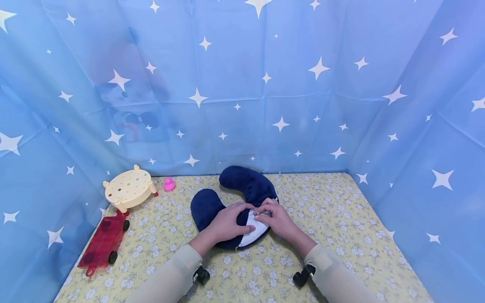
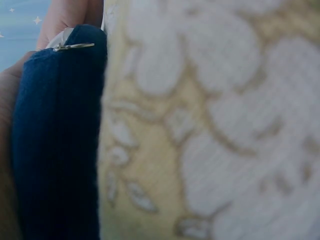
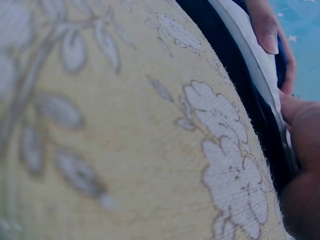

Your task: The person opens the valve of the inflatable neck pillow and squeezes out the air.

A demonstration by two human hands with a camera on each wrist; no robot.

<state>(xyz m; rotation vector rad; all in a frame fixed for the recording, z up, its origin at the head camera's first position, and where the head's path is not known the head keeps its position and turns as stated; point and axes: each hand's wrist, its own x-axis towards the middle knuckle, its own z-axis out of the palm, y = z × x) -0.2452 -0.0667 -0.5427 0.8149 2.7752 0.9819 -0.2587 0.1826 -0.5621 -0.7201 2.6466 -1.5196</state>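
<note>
A navy plush neck pillow [image 1: 248, 183] lies curved on the table, its cover unzipped along the near side. White inner lining [image 1: 254, 229] shows through the gap. My left hand [image 1: 229, 221] grips the pillow at the left of the gap, thumb over the white part. At the right end, my right hand [image 1: 275, 216] pinches the white lining with thumb and bent fingers; a small shiny bit shows by its fingertips. In the left wrist view a metal zipper pull [image 2: 75, 46] hangs on the navy cover. The right wrist view has the left thumb [image 3: 270, 42] pressing the white lining.
A round cream stool [image 1: 130, 187] with coloured dots stands at the back left. Beside it is a pink toy duck [image 1: 169, 184]. A translucent red toy cart [image 1: 103, 242] with black wheels lies along the left edge. Blue star-patterned curtains [image 1: 235, 84] surround the flower-patterned tabletop [image 1: 333, 235].
</note>
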